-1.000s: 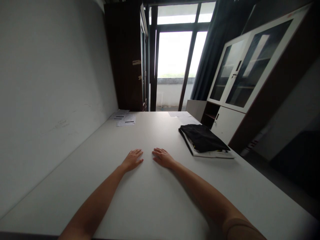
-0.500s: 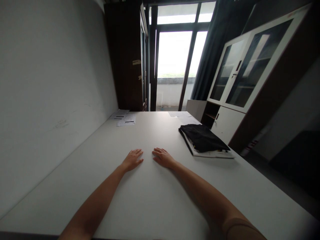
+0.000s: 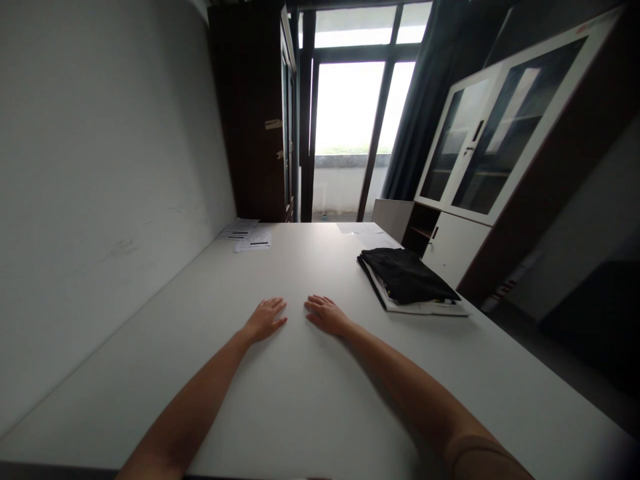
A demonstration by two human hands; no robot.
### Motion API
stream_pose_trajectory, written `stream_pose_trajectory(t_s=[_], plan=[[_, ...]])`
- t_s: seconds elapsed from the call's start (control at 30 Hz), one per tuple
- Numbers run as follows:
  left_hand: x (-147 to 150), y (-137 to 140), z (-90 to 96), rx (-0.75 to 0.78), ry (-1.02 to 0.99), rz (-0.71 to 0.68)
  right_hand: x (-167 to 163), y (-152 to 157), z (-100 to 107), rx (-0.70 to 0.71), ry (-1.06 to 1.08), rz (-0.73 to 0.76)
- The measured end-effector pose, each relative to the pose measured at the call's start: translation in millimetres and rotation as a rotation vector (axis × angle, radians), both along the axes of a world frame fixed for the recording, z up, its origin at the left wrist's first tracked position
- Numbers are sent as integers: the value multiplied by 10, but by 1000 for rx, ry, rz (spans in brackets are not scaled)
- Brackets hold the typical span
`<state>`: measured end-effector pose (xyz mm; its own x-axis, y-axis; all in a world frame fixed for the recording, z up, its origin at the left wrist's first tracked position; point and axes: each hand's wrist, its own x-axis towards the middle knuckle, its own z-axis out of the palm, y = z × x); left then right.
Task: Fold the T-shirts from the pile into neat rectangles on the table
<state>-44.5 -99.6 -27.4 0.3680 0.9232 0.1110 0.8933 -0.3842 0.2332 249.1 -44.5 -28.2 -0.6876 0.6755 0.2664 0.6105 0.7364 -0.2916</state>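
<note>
Palm down on the white table [image 3: 290, 400], my left hand [image 3: 265, 320] lies flat with its fingers stretched out and holds nothing. My right hand [image 3: 326, 315] rests on the same surface a short gap to the right, also flat and open. To the right of my right hand, apart from it, a folded black cloth [image 3: 407, 275] lies on a stack with white sheets [image 3: 425, 309] showing at its lower edge. Neither hand touches the stack.
Printed papers [image 3: 253, 238] lie at the table's far left, by the wall [image 3: 110, 167]. More sheets [image 3: 370, 235] lie at the far right. Beyond stand a dark cabinet [image 3: 250, 120], a glass door [image 3: 350, 110], a dark curtain [image 3: 415, 100] and a white glass-fronted cabinet [image 3: 493, 143].
</note>
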Motion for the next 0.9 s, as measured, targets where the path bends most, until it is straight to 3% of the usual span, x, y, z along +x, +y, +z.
stream_pose_trajectory(t_s=[0.9], plan=[[2,-5,1,3,-7,1,1,-33,36,-1,-2,-3]])
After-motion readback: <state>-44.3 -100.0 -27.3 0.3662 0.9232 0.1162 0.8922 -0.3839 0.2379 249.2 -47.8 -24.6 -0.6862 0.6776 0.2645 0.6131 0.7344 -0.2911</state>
